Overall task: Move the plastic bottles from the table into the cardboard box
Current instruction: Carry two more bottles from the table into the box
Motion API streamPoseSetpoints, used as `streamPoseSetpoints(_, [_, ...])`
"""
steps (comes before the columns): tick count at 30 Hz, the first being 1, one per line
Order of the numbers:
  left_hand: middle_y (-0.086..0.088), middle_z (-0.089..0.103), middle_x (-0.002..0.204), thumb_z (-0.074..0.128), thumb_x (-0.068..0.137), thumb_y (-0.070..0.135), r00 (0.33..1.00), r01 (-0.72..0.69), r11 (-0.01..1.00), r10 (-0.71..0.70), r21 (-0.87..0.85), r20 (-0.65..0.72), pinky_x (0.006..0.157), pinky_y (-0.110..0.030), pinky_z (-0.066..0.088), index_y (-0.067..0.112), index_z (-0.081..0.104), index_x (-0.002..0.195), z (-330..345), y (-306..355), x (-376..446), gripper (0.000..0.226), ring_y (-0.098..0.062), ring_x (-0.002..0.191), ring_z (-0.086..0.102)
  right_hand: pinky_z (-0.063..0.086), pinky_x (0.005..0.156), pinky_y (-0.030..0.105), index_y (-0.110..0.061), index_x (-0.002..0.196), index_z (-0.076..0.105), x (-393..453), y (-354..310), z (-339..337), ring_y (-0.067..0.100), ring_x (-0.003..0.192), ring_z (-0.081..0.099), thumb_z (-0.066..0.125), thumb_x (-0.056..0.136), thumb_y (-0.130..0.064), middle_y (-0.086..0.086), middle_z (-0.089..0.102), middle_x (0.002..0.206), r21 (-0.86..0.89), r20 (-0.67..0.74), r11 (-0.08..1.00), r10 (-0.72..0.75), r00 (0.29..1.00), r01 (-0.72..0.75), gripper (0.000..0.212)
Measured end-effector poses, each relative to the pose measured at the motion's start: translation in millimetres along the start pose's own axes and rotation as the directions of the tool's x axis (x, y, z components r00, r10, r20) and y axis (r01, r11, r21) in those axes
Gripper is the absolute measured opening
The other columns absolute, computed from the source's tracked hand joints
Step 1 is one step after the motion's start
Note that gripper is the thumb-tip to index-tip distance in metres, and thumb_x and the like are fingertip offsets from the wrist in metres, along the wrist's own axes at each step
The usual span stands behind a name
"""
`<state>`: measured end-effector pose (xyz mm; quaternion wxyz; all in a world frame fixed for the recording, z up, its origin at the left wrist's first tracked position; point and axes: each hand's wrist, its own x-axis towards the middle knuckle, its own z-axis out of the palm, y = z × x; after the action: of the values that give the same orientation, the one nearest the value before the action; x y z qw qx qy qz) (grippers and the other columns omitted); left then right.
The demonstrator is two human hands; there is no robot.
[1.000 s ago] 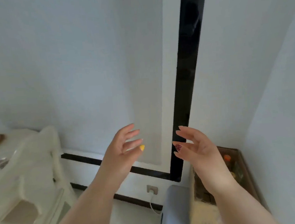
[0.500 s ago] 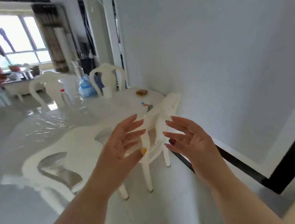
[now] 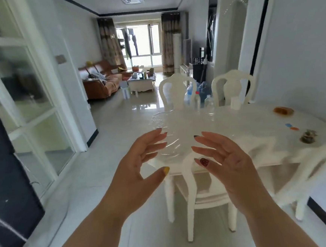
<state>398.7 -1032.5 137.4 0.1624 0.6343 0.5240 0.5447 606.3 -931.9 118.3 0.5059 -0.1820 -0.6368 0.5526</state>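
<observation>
Two clear plastic bottles stand at the far edge of the white table (image 3: 236,125): one with a red cap (image 3: 197,101) and one with a pale cap (image 3: 209,101). My left hand (image 3: 140,164) and my right hand (image 3: 221,157) are raised side by side in front of me, palms facing each other, fingers spread, both holding nothing. They hover over the table's near end, well short of the bottles. The cardboard box is out of view.
White chairs stand around the table: one in front of me (image 3: 201,194), one at the right (image 3: 317,165), two at the far side (image 3: 177,91). A white cup (image 3: 235,102), a brown item (image 3: 283,111) and small bits lie on the table. Glass doors (image 3: 19,95) line the left.
My view has swung left from the wall corner and the box to the table and the room. Both hands keep the same spread, raised pose.
</observation>
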Motion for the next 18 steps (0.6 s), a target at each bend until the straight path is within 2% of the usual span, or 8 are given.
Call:
streamPoseSetpoints(3, [0.016, 0.062, 0.138, 0.074, 0.085, 0.010, 0.999, 0.018, 0.996, -0.016, 0.088, -0.030, 0.107, -0.023, 0.044, 0.040, 0.050, 0.139, -61.7, -37.9, 5.2, 0.066, -0.012, 0.131, 0.057, 0.055, 0.096, 0.034, -0.032, 0.117, 0.070, 32.3, 28.5, 61.6, 0.021, 0.119, 0.067, 0.066, 0.086, 0.012, -0.002, 0.072, 0.126, 0.005, 0.039, 0.999, 0.032, 0.999, -0.032, 0.054])
streamPoseSetpoints(6, [0.018, 0.063, 0.136, 0.074, 0.084, 0.014, 0.998, 0.046, 0.990, -0.039, 0.133, -0.051, 0.109, -0.024, 0.043, 0.041, 0.053, 0.136, -107.2, -77.6, 14.0, 0.062, -0.010, 0.131, 0.057, 0.054, 0.095, 0.026, -0.019, 0.122, 0.067, 68.2, 54.7, 106.0, 0.020, 0.120, 0.066, 0.072, 0.080, -0.003, -0.001, 0.072, 0.125, 0.031, 0.057, 0.998, 0.056, 0.997, -0.058, 0.045])
streamPoseSetpoints(8, [0.020, 0.062, 0.136, 0.074, 0.084, 0.018, 0.995, 0.079, 0.985, -0.069, 0.151, -0.069, 0.109, -0.024, 0.042, 0.042, 0.053, 0.135, -131.9, -104.8, 24.7, 0.060, -0.008, 0.131, 0.056, 0.053, 0.097, 0.027, -0.017, 0.122, 0.066, 96.0, 74.3, 131.0, 0.019, 0.119, 0.067, 0.072, 0.077, -0.007, -0.001, 0.072, 0.126, 0.019, 0.068, 0.998, 0.059, 0.996, -0.061, 0.046])
streamPoseSetpoints(12, [0.021, 0.062, 0.136, 0.074, 0.082, 0.024, 0.988, 0.124, 0.978, -0.105, 0.170, -0.114, 0.109, -0.024, 0.043, 0.042, 0.054, 0.135, -176.0, -160.9, 59.7, 0.059, -0.008, 0.132, 0.055, 0.052, 0.097, 0.024, -0.022, 0.121, 0.067, 163.2, 125.5, 171.2, 0.015, 0.118, 0.067, 0.068, 0.084, 0.010, -0.004, 0.073, 0.125, -0.005, 0.120, 0.998, 0.057, 0.991, -0.057, 0.049])
streamPoseSetpoints(15, [0.024, 0.061, 0.136, 0.073, 0.082, 0.027, 0.985, 0.143, 0.965, -0.117, 0.222, -0.126, 0.110, -0.027, 0.044, 0.045, 0.053, 0.134, -209.7, -204.0, 100.2, 0.059, -0.005, 0.131, 0.055, 0.052, 0.094, 0.020, -0.022, 0.121, 0.068, 223.9, 166.4, 197.9, 0.014, 0.118, 0.067, 0.068, 0.085, 0.011, -0.004, 0.072, 0.126, -0.004, 0.162, 1.000, 0.028, 0.986, -0.028, 0.050])
streamPoseSetpoints(18, [0.025, 0.060, 0.137, 0.074, 0.081, 0.029, 0.980, 0.163, 0.954, -0.126, 0.253, -0.157, 0.110, -0.033, 0.043, 0.049, 0.052, 0.134, -245.5, -243.8, 153.2, 0.060, -0.006, 0.132, 0.055, 0.051, 0.097, 0.022, -0.022, 0.122, 0.067, 293.2, 201.3, 220.6, 0.015, 0.121, 0.065, 0.069, 0.085, 0.010, -0.005, 0.070, 0.129, 0.018, 0.213, 1.000, 0.015, 0.977, -0.020, 0.050])
